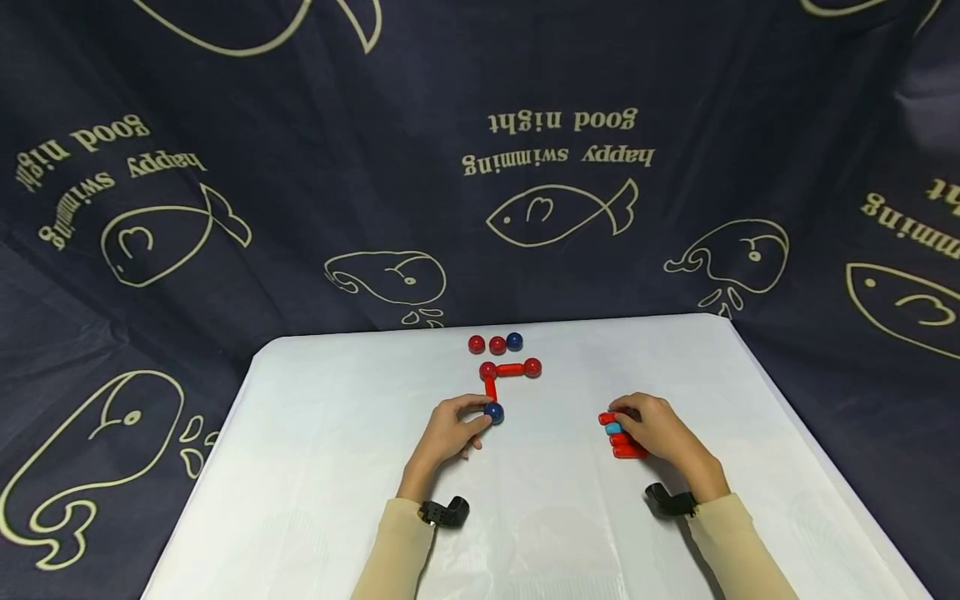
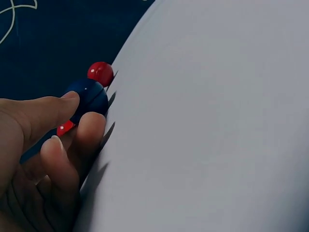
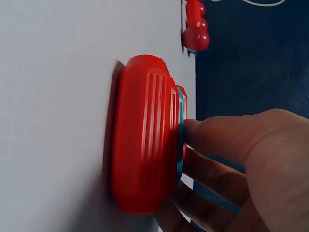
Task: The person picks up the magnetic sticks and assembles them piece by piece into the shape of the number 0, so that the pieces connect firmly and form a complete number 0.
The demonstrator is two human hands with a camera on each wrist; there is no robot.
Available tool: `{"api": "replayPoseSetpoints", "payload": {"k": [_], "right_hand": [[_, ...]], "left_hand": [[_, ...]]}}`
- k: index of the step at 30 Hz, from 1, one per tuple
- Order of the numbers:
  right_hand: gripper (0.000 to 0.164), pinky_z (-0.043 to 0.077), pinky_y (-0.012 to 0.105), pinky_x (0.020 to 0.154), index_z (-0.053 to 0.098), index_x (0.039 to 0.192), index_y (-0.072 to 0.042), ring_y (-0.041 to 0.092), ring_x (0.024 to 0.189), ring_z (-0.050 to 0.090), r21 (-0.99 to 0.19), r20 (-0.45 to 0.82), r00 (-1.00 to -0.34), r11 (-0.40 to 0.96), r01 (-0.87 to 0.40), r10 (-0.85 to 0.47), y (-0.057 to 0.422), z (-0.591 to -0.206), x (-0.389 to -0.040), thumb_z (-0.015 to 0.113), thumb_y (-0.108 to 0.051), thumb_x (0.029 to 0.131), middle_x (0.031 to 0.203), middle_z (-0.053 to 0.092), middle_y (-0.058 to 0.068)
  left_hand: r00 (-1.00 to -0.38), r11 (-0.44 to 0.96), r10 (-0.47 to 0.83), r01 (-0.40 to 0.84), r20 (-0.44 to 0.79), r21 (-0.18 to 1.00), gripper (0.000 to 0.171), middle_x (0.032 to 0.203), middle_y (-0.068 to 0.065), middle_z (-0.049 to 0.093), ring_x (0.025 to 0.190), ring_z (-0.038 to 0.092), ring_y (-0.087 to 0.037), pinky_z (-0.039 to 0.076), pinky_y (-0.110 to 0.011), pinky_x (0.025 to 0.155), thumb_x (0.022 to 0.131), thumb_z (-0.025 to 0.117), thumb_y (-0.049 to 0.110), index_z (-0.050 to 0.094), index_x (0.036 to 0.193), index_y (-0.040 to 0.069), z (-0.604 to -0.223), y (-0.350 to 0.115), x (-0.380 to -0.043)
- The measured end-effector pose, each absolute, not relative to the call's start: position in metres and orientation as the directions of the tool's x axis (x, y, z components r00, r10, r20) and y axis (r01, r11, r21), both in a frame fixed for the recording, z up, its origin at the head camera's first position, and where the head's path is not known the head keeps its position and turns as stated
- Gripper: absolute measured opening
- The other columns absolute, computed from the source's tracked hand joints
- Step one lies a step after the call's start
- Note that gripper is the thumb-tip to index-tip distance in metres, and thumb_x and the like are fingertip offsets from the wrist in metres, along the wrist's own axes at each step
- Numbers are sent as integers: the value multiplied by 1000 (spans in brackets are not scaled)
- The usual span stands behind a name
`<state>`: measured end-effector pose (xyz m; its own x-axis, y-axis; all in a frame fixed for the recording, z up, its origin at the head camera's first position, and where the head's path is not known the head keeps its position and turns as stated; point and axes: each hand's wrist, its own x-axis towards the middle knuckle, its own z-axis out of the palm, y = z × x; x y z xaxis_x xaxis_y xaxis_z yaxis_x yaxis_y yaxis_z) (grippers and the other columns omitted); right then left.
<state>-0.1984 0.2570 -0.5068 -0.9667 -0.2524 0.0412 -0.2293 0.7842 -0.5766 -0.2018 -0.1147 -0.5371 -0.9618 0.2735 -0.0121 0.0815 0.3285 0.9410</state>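
Observation:
My left hand [image 1: 447, 429] pinches a dark blue ball [image 1: 494, 412] between thumb and fingers. A red rod [image 1: 491, 389] runs from that ball to a red ball [image 1: 487, 371], and a second red rod [image 1: 510, 369] links it to another red ball [image 1: 532, 367], forming a corner. On the right, several short ribbed rods lie side by side: a light blue rod [image 1: 613, 428] among red ones, the nearest red rod [image 3: 140, 140] large in the right wrist view. My right hand [image 1: 654, 425] has its thumb and fingers around the farthest red rod [image 1: 606, 418], partly hidden by the hand.
Behind the joined pieces, two loose red balls [image 1: 476, 344] and a loose dark blue ball [image 1: 514, 341] sit near the far edge of the white table [image 1: 322, 467]. A dark cloth [image 1: 300, 167] with fish drawings hangs behind the table.

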Motion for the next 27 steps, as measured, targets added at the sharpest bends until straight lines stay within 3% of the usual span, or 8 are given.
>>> {"api": "replayPoseSetpoints", "payload": {"k": [7, 17, 27], "right_hand": [[17, 53, 56, 98, 74, 112, 0, 31, 101, 68, -578, 38, -969, 786, -220, -243, 259, -510, -201, 66, -7, 99, 112, 71, 18], [22, 55, 54, 94, 73, 113, 4, 32, 101, 67, -574, 23, -971, 791, -209, -240, 255, -513, -206, 67, -10, 97, 112, 70, 20], [24, 55, 27, 73, 72, 115, 3, 11, 72, 65, -649, 34, -977, 739, -181, -210, 246, -513, -205, 70, -13, 97, 103, 70, 15]], "left_hand": [[-970, 341, 242, 70, -16, 937, 36, 129, -12, 69, 48, 63, -12, 51, -30, 40, 100, 68, 16, 66, 136, 13, -540, -113, -205], [-973, 320, 228, 39, -37, 947, 35, 130, -15, 68, 50, 64, -13, 50, -29, 40, 100, 68, 16, 66, 135, 13, -537, -114, -208], [-972, 300, 231, 19, -53, 954, 37, 130, -16, 68, 51, 64, -13, 50, -29, 41, 99, 70, 14, 66, 135, 13, -539, -112, -208]]}}
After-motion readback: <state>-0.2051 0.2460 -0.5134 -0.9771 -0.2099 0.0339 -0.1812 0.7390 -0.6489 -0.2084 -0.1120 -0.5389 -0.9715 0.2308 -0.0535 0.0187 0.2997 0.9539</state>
